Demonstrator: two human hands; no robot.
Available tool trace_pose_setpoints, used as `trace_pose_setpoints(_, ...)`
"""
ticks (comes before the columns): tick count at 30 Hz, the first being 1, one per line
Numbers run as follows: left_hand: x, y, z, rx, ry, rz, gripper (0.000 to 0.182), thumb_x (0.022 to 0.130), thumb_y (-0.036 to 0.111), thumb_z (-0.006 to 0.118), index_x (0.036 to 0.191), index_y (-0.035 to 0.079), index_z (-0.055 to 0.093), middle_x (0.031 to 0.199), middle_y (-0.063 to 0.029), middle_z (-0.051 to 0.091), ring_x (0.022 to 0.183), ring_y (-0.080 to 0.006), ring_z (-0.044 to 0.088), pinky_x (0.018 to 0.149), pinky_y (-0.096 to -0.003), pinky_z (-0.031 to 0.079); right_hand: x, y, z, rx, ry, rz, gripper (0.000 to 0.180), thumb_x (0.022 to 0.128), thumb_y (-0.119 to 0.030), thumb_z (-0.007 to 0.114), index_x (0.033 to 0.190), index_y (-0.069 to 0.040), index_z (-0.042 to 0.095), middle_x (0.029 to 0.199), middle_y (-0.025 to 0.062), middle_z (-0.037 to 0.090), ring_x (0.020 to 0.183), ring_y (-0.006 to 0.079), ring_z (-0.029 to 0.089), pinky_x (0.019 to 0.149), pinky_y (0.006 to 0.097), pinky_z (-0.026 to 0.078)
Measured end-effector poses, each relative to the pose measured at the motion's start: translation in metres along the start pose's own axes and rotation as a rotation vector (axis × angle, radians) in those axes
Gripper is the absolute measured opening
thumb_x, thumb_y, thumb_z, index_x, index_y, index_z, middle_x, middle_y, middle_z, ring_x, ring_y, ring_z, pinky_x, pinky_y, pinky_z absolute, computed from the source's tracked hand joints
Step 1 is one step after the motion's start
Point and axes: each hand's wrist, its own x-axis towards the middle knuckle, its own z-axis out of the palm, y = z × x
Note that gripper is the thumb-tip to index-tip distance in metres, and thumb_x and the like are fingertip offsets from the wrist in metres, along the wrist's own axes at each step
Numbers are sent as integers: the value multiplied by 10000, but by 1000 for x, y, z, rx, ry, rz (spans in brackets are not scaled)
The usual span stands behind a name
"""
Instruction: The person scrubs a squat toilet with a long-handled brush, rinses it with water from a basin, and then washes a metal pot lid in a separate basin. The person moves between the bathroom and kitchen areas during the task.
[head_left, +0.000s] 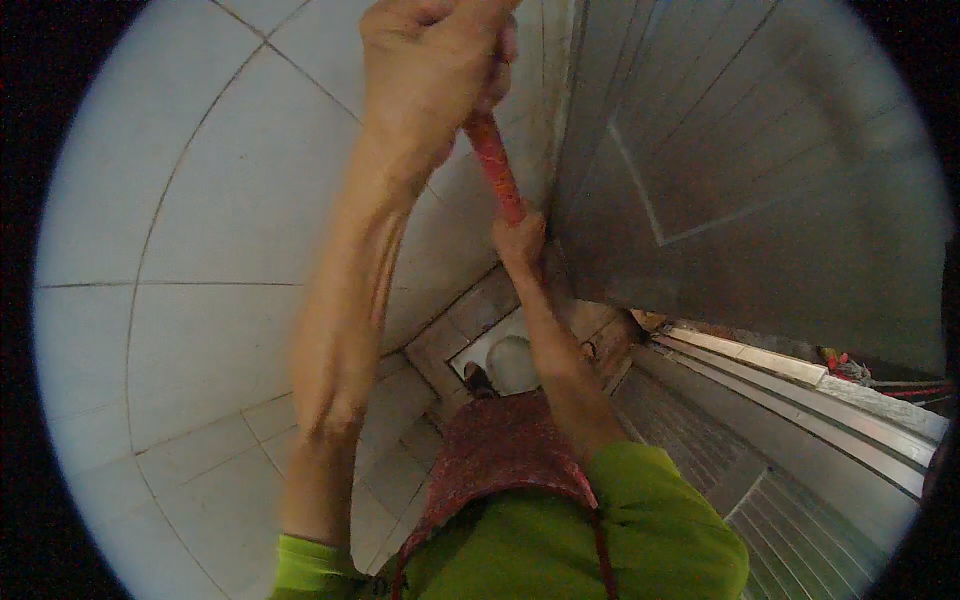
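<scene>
My left hand (439, 71) is raised at the top of the view, its fingers closed around a red patterned pole (495, 165). Lower down, my right hand (520, 238) grips the same pole near the end that shows. The pole slants between the two hands, and whatever it carries beyond my left hand lies out of view. Pale wall tiles (225, 187) stand close behind and to the left of the pole.
A dark panelled door (735, 165) stands to the right, near my right hand. Below lies a pale round object (511, 364), partly behind my right forearm, with a dark shoe (478, 377) beside it. A metal door track or frame (795, 397) runs along the lower right.
</scene>
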Motion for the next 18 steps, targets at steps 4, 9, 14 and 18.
trace_pose_setpoints(4, -2, 0, 15, 71, 49, 20, 441, 952, 293, 606, 565, 109, 503, 496, 1, 460, 411, -103, 413, 391, -281, 318, 25, 4, -1, -98, 27, 35, 187, 778, -134, 648, 904, 4, 662, 760, 189, 662, 731, 319, 666, 669, 406, 484)
trace_pose_setpoints(9, 6, -7, -6, 36, 122, 72, 430, 928, 284, 636, 554, 127, 494, 476, 19, 418, 384, -98, 367, 376, -283, 293, 20, 5, 27, -19, 33, -60, 150, 747, -62, 651, 890, -19, 664, 713, 172, 653, 697, 348, 656, 640, 410, 478)
trace_pose_setpoints(14, -13, -7, -44, 75, 148, 30, 427, 912, 284, 642, 548, 123, 488, 476, 18, 405, 383, -111, 361, 388, -296, 300, -24, -3, 52, -89, -115, -45, 190, 761, -129, 699, 897, -10, 643, 802, 200, 685, 791, 394, 683, 657, 464, 506)
trace_pose_setpoints(18, -17, 2, -56, 32, 167, -124, 412, 979, 254, 580, 616, 64, 533, 455, 17, 325, 336, -93, 291, 376, -263, 222, -62, -22, 56, -70, -177, -23, 192, 769, -125, 678, 909, -1, 634, 820, 219, 681, 799, 416, 670, 687, 473, 504)
